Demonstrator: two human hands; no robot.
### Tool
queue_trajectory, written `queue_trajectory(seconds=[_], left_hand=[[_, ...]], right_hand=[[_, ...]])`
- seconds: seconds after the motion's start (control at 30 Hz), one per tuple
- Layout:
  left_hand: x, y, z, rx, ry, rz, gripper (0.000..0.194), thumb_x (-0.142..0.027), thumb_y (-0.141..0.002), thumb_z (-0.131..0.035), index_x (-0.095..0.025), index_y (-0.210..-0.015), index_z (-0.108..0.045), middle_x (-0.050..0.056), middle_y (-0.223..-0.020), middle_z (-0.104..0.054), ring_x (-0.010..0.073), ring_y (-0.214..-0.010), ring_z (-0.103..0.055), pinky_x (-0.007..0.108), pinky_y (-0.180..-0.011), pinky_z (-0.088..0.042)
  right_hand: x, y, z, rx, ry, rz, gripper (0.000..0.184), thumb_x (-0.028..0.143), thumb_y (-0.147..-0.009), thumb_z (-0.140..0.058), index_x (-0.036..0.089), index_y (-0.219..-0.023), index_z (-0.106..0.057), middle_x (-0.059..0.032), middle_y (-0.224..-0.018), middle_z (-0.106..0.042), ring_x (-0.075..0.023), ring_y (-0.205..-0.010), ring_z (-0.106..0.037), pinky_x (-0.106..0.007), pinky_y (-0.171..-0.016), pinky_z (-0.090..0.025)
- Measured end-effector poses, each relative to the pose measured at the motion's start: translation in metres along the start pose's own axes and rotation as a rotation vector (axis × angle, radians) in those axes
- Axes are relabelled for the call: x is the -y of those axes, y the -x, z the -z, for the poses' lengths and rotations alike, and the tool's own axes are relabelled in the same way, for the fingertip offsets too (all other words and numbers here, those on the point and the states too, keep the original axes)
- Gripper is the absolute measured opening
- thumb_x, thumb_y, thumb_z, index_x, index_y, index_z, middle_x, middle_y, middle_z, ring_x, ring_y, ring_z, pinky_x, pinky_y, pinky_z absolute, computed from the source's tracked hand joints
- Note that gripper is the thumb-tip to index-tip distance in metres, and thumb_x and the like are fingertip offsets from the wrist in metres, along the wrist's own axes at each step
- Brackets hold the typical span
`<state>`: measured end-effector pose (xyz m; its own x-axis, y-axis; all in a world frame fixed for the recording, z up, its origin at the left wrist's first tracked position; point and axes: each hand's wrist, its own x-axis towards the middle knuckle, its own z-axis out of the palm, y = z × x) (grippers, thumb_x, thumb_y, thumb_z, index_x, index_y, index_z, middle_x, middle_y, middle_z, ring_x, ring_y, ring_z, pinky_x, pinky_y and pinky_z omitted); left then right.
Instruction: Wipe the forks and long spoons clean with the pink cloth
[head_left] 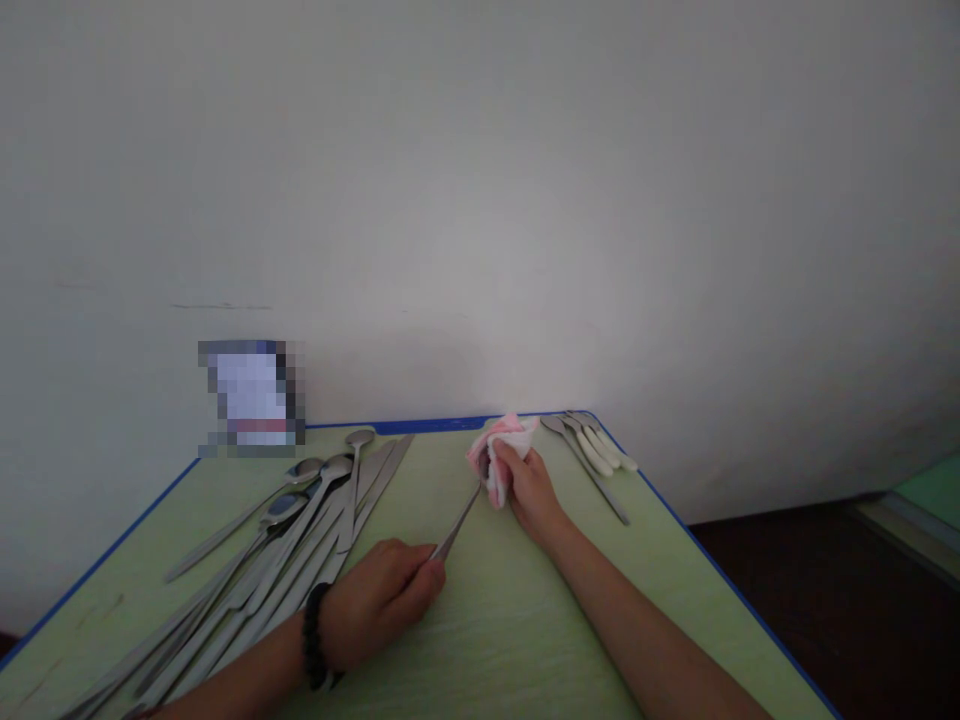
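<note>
My left hand (386,600), with a dark beaded bracelet at the wrist, is closed around the handle of a metal spoon (459,522). The spoon slants up and to the right, and its head is mostly hidden in a pink and white cloth (499,450). Pinched around that cloth is my right hand (531,490), held above the far middle of the table. Left of my hands lies a loose pile of long metal cutlery, with several spoons (285,508) and table knives (379,500) overlapping. My left forearm covers part of the pile.
The pale green table (517,640) has a blue edge and stands against a grey wall (480,220). At the far right lie a metal spoon (589,470) and several white-handled utensils (609,450). A blurred-out upright object (255,395) stands at the back left.
</note>
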<state>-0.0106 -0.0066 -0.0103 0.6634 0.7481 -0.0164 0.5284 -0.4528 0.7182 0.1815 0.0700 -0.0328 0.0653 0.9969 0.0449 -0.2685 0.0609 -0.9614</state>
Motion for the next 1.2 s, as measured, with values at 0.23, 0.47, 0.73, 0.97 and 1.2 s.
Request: queue_trajectory(seconds=[0.23, 0.47, 0.73, 0.97, 1.2], left_hand=[[-0.002, -0.001, 0.0, -0.027, -0.01, 0.018, 0.043, -0.039, -0.094, -0.017, -0.02, -0.061, -0.039, -0.005, -0.052, -0.041, 0.0113, -0.049, -0.039, 0.023, -0.054, -0.033], [-0.005, -0.002, 0.0, -0.007, -0.006, 0.027, 0.041, -0.039, -0.093, -0.017, -0.021, -0.062, -0.037, -0.004, -0.053, -0.041, 0.0113, -0.048, -0.038, 0.022, -0.052, -0.033], [-0.001, -0.001, -0.001, -0.023, -0.033, 0.0, 0.039, -0.037, -0.094, -0.018, -0.021, -0.064, -0.037, -0.004, -0.054, -0.041, 0.0117, -0.049, -0.038, 0.023, -0.053, -0.032], [0.0, -0.002, -0.002, -0.041, -0.064, -0.003, 0.04, -0.035, -0.094, -0.016, -0.021, -0.062, -0.037, -0.004, -0.054, -0.041, 0.0124, -0.049, -0.038, 0.023, -0.054, -0.032], [-0.002, -0.002, -0.002, -0.043, -0.082, -0.003, 0.041, -0.036, -0.093, -0.016, -0.021, -0.062, -0.037, -0.004, -0.054, -0.039, 0.0126, -0.049, -0.037, 0.024, -0.054, -0.031]], right_hand=[[-0.003, -0.001, 0.003, -0.008, 0.124, 0.024, 0.039, 0.053, -0.072, -0.056, 0.015, -0.062, -0.054, 0.0027, -0.05, -0.05, -0.0082, -0.044, -0.042, -0.021, -0.042, -0.032], [0.002, 0.003, 0.0, 0.03, 0.194, 0.049, 0.042, 0.055, -0.075, -0.051, 0.016, -0.06, -0.054, 0.0026, -0.045, -0.05, -0.0087, -0.039, -0.042, -0.022, -0.041, -0.031], [0.01, 0.008, -0.004, 0.017, 0.192, 0.016, 0.048, 0.061, -0.073, -0.049, 0.017, -0.054, -0.053, 0.0013, -0.04, -0.05, -0.01, -0.035, -0.043, -0.022, -0.04, -0.036], [0.011, 0.01, -0.005, 0.055, 0.203, -0.011, 0.052, 0.063, -0.074, -0.046, 0.017, -0.051, -0.056, -0.0016, -0.041, -0.054, -0.0124, -0.037, -0.051, -0.023, -0.042, -0.042], [0.014, 0.012, -0.005, 0.074, 0.253, -0.012, 0.05, 0.06, -0.073, -0.05, 0.017, -0.048, -0.054, -0.001, -0.041, -0.055, -0.0115, -0.036, -0.049, -0.023, -0.041, -0.041]])
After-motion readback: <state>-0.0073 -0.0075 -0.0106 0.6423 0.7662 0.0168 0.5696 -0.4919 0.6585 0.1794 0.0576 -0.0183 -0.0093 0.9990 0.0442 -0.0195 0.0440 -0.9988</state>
